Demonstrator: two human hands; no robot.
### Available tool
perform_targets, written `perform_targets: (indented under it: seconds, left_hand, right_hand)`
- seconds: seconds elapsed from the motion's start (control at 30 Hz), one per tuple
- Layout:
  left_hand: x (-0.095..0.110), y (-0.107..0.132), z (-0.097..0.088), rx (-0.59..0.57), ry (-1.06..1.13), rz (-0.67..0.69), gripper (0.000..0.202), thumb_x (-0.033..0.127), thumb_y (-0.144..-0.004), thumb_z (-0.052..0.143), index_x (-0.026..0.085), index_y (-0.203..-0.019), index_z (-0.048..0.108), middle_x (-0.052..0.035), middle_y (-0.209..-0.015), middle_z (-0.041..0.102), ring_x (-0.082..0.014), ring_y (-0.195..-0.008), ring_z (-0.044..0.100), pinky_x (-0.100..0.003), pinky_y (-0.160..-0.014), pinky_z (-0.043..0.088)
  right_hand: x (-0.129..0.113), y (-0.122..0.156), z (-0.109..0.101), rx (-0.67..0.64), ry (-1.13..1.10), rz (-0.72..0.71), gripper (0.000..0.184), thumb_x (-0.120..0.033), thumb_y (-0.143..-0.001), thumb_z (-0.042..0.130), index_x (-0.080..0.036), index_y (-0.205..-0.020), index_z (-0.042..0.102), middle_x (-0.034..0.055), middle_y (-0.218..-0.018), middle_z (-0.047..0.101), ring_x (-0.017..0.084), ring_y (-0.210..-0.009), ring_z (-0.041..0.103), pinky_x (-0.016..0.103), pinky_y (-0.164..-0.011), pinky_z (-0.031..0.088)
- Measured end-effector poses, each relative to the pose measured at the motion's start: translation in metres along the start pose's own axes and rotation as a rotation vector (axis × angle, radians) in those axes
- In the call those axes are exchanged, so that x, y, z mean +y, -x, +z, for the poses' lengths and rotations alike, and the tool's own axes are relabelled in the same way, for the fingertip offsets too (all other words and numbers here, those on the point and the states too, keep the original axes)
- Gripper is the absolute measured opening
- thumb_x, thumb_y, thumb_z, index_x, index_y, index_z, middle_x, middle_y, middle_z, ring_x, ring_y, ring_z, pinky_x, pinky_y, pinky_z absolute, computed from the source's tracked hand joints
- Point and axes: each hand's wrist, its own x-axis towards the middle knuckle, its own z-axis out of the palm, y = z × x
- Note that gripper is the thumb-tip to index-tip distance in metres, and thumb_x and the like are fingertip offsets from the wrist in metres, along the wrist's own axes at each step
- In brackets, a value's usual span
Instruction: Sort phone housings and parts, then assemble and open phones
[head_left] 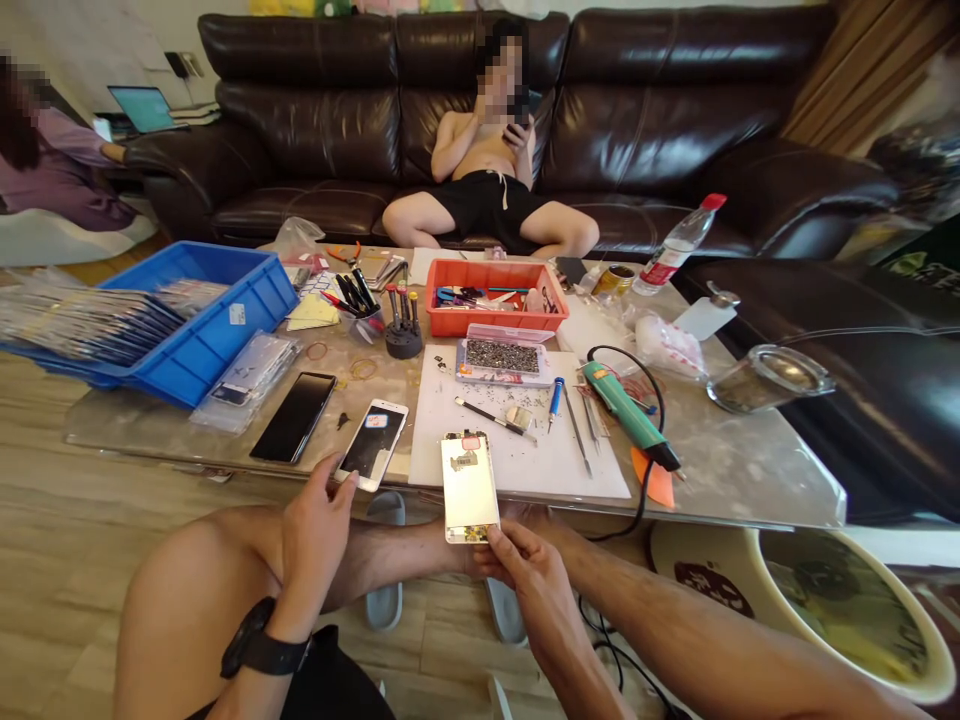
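Work over the counter rather than over the floor, keeping to the white mat at its middle. Stay clear of the blue bin of bagged screens at far left and of the orange tray of tools behind the mat. Mind the green corded tool lying across the mat's right edge, cable looping off the counter's near side. Leave the black phone flat, left of the mat. Steady the white phone, face up and overhanging the near edge just beside the mat, with the left hand, thumb and fingertips closed on its near end. Hold the opened gold phone shell by the rim only, as now: right hand pinching its bottom edge, inner side up, far end over the mat's near edge. Keep fingertips off the small parts inside. Probably wise to tilt it gently, well apart from the clear box of screws.
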Motion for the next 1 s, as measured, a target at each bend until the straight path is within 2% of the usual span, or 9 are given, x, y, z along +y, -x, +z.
perform_targets:
  seconds: [0.07,0.17,0.23,0.3,0.37,0.57,0.77,0.9,1.0]
  left_hand:
    - [0.016,0.008,0.000,0.055,-0.192,0.040,0.041,0.046,-0.093,0.054,0.024,-0.123,0.071,-0.0043,-0.072,0.065,-0.0266,-0.068,0.062,-0.035,-0.068,0.044]
    - [0.045,0.032,0.013,-0.043,-0.089,0.115,0.043,0.052,-0.094,0.054,0.022,-0.121,0.068,-0.0048,-0.078,0.066,-0.0249,-0.071,0.064,-0.035,-0.070,0.049]
    - [0.063,0.050,0.030,-0.152,0.003,0.180,0.060,0.055,-0.092,0.061,0.019,-0.139,0.056,-0.0089,-0.098,0.070,-0.0263,-0.083,0.068,-0.036,-0.075,0.054]
    - [0.079,0.063,0.048,-0.150,0.008,0.262,0.080,0.052,-0.092,0.064,0.016,-0.157,0.035,-0.0172,-0.128,0.063,-0.0322,-0.112,0.066,-0.042,-0.090,0.055]
    - [0.092,0.070,0.062,-0.129,-0.060,0.301,0.089,0.048,-0.094,0.064,0.014,-0.163,0.020,-0.0224,-0.139,0.054,-0.0366,-0.124,0.062,-0.046,-0.094,0.055]
    - [0.107,0.072,0.069,-0.229,-0.179,0.323,0.078,0.041,-0.097,0.060,0.013,-0.162,0.025,-0.0222,-0.132,0.055,-0.0378,-0.111,0.069,-0.049,-0.089,0.058]
    - [0.100,0.064,0.062,-0.268,0.098,0.225,0.073,0.040,-0.095,0.057,0.015,-0.159,0.034,-0.0247,-0.150,0.049,-0.0406,-0.138,0.054,-0.057,-0.111,0.044]
    - [0.099,0.053,0.055,-0.378,0.543,-0.034,0.064,0.040,-0.091,0.062,0.022,-0.151,0.049,-0.0142,-0.144,0.063,-0.0308,-0.130,0.062,-0.045,-0.112,0.046]
    - [0.104,0.050,0.051,-0.408,0.781,-0.197,0.061,0.040,-0.087,0.065,0.023,-0.144,0.055,-0.0090,-0.139,0.069,-0.0273,-0.125,0.066,-0.039,-0.106,0.051]
  right_hand:
    - [-0.003,0.003,0.001,-0.005,-0.005,-0.003,0.053,-0.065,-0.075,0.084,-0.017,-0.098,0.084,0.0097,-0.091,0.080,0.024,-0.080,0.071,0.032,-0.075,0.058]
    - [-0.003,0.007,0.004,-0.026,0.029,-0.026,0.055,-0.066,-0.078,0.081,-0.016,-0.101,0.083,0.0106,-0.091,0.080,0.025,-0.082,0.071,0.033,-0.076,0.058]
    - [-0.001,0.011,0.007,-0.051,0.103,-0.064,0.055,-0.067,-0.082,0.076,-0.015,-0.100,0.082,0.0103,-0.090,0.079,0.027,-0.084,0.071,0.034,-0.076,0.057]
    - [0.003,0.015,0.011,-0.049,0.201,-0.118,0.050,-0.064,-0.086,0.072,-0.016,-0.096,0.080,0.0077,-0.086,0.076,0.027,-0.085,0.070,0.033,-0.076,0.056]
    - [0.007,0.020,0.015,-0.011,0.297,-0.174,0.041,-0.057,-0.091,0.068,-0.018,-0.089,0.078,0.0040,-0.078,0.071,0.026,-0.084,0.068,0.031,-0.076,0.053]
    - [0.017,0.023,0.019,0.062,0.373,-0.199,0.036,-0.051,-0.093,0.062,-0.018,-0.083,0.074,0.0018,-0.074,0.065,0.021,-0.075,0.058,0.028,-0.067,0.044]
    - [0.019,0.016,0.012,0.005,0.241,-0.149,0.041,-0.057,-0.092,0.067,-0.018,-0.084,0.076,0.0034,-0.074,0.067,0.021,-0.073,0.060,0.029,-0.068,0.046]
    - [0.019,0.011,0.003,-0.037,0.108,-0.145,0.049,-0.063,-0.091,0.069,-0.018,-0.102,0.081,0.0081,-0.087,0.076,0.024,-0.082,0.067,0.030,-0.072,0.051]
    - [0.017,0.007,-0.002,-0.071,0.071,-0.133,0.049,-0.064,-0.088,0.073,-0.018,-0.103,0.082,0.0089,-0.087,0.077,0.024,-0.082,0.068,0.031,-0.072,0.051]
